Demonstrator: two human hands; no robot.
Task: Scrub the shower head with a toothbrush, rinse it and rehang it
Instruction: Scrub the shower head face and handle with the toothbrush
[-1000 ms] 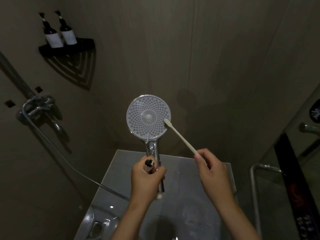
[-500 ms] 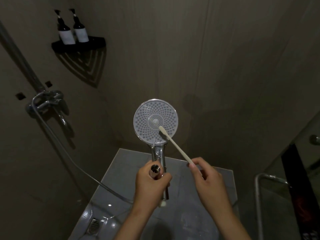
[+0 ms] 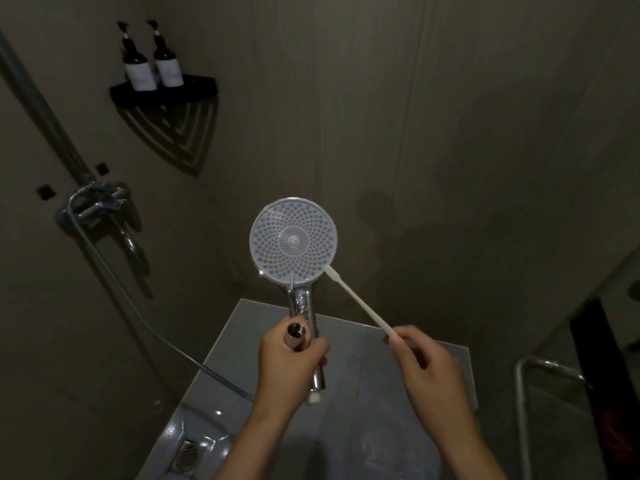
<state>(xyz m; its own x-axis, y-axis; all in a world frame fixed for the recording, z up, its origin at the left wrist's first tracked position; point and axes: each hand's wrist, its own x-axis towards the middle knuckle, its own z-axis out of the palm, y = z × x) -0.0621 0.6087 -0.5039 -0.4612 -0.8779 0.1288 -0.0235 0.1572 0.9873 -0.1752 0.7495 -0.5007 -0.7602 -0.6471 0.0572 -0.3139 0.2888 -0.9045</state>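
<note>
While the shower head [image 3: 293,240] stands upright at the centre of my view with its pale nozzle face turned to me, my left hand [image 3: 289,362] sits at 6 o'clock below it, grip curled tight round the chrome handle. My right hand [image 3: 433,372], at 4 o'clock from the face, has its grip pinching the tail of the toothbrush [image 3: 360,303]. Its tip has slid from near the middle of the face half a second ago to the rim at 5 o'clock. I read that as one scrubbing stroke running out to the edge, so rinsing and rehanging remain, and the small threaded hose end [image 3: 295,336] poking from the left fist looks unscrewed.
</note>
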